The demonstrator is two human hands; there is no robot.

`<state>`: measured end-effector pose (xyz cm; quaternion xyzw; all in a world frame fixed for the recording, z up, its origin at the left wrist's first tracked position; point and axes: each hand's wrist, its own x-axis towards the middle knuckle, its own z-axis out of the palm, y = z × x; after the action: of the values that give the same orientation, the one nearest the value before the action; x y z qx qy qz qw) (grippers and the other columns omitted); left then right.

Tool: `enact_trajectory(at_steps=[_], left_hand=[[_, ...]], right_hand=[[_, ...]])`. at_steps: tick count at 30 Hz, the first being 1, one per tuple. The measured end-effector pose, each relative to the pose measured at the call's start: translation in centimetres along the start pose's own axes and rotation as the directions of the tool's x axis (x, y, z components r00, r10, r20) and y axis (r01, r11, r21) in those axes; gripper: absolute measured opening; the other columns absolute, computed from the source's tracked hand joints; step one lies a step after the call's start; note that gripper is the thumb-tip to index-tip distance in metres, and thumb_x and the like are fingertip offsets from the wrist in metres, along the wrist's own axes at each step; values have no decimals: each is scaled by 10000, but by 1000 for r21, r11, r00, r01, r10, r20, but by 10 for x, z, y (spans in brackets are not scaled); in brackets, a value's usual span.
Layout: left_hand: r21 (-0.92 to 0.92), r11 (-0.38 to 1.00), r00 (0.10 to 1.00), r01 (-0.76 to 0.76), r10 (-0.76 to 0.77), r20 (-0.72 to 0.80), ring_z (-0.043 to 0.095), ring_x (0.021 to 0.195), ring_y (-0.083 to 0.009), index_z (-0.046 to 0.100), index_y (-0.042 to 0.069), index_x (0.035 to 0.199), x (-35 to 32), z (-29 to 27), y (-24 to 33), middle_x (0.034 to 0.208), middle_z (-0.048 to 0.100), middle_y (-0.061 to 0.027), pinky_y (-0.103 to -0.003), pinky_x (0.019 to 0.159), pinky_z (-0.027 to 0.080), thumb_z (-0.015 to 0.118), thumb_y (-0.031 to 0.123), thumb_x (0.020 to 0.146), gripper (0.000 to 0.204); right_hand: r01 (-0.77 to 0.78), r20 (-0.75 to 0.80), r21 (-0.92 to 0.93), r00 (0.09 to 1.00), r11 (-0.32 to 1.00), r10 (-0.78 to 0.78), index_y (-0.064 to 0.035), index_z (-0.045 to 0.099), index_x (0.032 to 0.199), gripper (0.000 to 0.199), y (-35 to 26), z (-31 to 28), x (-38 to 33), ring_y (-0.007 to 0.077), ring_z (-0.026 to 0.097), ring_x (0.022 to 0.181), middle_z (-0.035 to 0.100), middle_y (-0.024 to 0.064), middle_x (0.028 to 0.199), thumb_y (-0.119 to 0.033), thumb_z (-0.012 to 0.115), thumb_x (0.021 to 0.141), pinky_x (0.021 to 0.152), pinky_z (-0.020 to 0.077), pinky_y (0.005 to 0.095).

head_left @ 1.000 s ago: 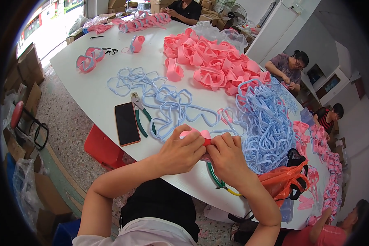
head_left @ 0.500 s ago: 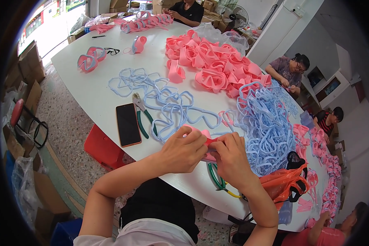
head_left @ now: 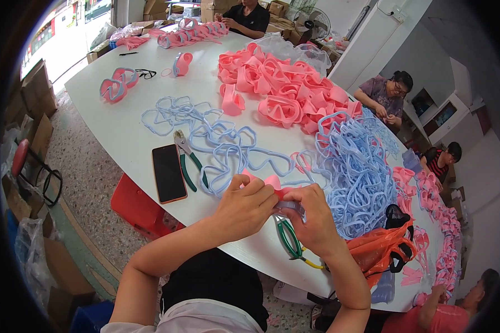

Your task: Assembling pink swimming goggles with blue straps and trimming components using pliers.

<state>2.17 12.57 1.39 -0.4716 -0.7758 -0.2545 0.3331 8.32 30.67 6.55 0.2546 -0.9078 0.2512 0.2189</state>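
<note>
Above the table's near edge, both hands are closed on one soft pink goggle skirt (head_left: 271, 180), largely hidden by the fingers. My left hand (head_left: 244, 206) pinches its left side. My right hand (head_left: 315, 219) grips the right side, where a bluish-grey rim (head_left: 290, 206) shows under the fingers. Just beyond lie loose light-blue goggle frames (head_left: 226, 150), with a big tangled heap of blue frames (head_left: 355, 172) to the right. Farther back is a pile of pink goggle skirts (head_left: 283, 89). Green-handled pliers (head_left: 186, 166) lie left of the hands; green-and-yellow pliers (head_left: 290, 240) lie below my right hand.
A black phone (head_left: 169, 173) rests near the left edge of the white table (head_left: 103, 102). Pink goggles with blue rims (head_left: 116, 84) and eyeglasses (head_left: 146, 73) lie farther off. An orange plastic bag (head_left: 375, 250) is at the right. Several people work around the table.
My right hand has turned and its thumb has shifted lower, so a bluish-grey rim now shows on the held skirt. The whole view has shifted slightly.
</note>
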Motion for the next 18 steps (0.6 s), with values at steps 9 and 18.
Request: enact_trajectory(at_steps=[9, 18], left_hand=[[-312, 925, 976, 218, -208, 66, 521, 921, -222, 644, 82, 922, -3, -18, -27, 913, 634, -21, -381, 803, 312, 755, 153, 756, 212], [-222, 956, 981, 193, -185, 56, 528, 877, -224, 641, 79, 906, -11, -19, -18, 907, 635, -25, -382, 794, 320, 755, 149, 752, 204]], right_hand=[[-304, 86, -45, 948, 952, 307, -3, 564, 1113, 366, 10, -25, -41, 295, 564, 919, 576, 144, 1055, -106, 731, 804, 817, 453, 380], [-79, 17, -54, 997, 995, 80, 8, 606, 1099, 309, -12, -7, -2, 308, 506, 915, 570, 133, 1018, -102, 694, 824, 811, 428, 386]])
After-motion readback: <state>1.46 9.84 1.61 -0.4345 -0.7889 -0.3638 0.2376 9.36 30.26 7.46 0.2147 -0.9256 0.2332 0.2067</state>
